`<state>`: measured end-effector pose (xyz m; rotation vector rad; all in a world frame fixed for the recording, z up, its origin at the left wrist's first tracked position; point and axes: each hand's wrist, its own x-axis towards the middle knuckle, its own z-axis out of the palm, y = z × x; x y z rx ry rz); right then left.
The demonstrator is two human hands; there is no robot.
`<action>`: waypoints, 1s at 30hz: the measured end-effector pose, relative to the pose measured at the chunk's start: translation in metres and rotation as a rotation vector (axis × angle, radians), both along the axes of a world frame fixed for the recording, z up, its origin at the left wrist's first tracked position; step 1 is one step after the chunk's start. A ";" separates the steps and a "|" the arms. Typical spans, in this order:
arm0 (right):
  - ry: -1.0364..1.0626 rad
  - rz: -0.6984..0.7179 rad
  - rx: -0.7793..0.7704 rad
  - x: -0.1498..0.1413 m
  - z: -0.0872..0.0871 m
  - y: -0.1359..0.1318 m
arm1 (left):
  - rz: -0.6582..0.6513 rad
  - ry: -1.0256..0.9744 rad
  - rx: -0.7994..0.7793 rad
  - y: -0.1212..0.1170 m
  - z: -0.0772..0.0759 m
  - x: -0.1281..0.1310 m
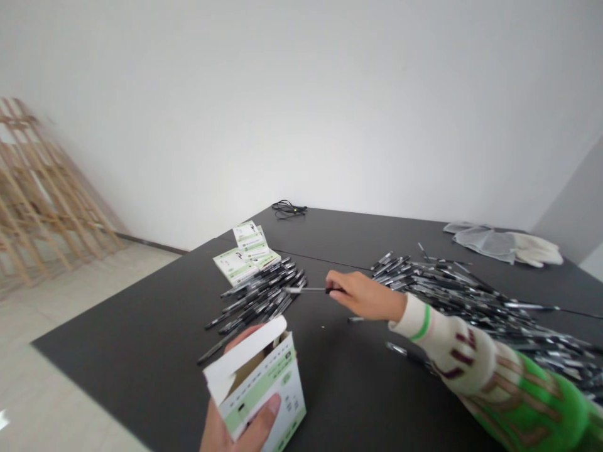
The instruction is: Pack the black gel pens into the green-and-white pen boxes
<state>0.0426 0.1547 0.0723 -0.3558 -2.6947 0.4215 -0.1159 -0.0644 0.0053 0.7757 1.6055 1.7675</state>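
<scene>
My left hand (258,419) is wrapped round a white and green cardboard box (285,402), whose top flap stands open towards me. What lies deep inside the box is hidden. Over the middle of the table, my right hand (353,292) pinches a pen (306,290) by its dark end, the other end pointing left. Below and beyond the pen's tip spreads a smaller pile of black and clear pens (264,292). A much larger heap of pens (452,295) covers the right side, partly hidden by my right sleeve.
Several flat white and green boxes (234,266) lie behind the small pile. A black cable (288,208) rests at the table's (141,333) far corner. White gloves (534,249) and mesh cloth (485,241) lie at the back right. Wooden frames (42,194) lean on the wall at left.
</scene>
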 end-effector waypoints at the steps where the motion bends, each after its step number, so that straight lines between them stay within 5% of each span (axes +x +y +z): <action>1: 0.026 0.017 -0.058 0.009 0.017 -0.006 | -0.022 -0.002 0.012 0.001 0.002 0.002; 7: 0.098 0.044 -0.259 0.060 0.098 -0.050 | -0.148 0.053 0.095 0.010 0.011 0.020; 13: 0.005 0.127 -0.168 0.052 0.115 -0.076 | -0.195 0.150 0.174 0.016 0.005 0.032; 19: -0.014 0.108 -0.204 0.055 0.136 -0.059 | -0.223 0.239 0.136 0.013 0.007 0.035; 23: -0.041 0.062 -0.115 0.056 0.134 -0.057 | -0.228 0.137 0.109 0.015 0.018 0.044; 30: -0.202 0.167 0.237 0.040 0.100 -0.099 | -0.285 0.145 0.108 0.021 0.026 0.056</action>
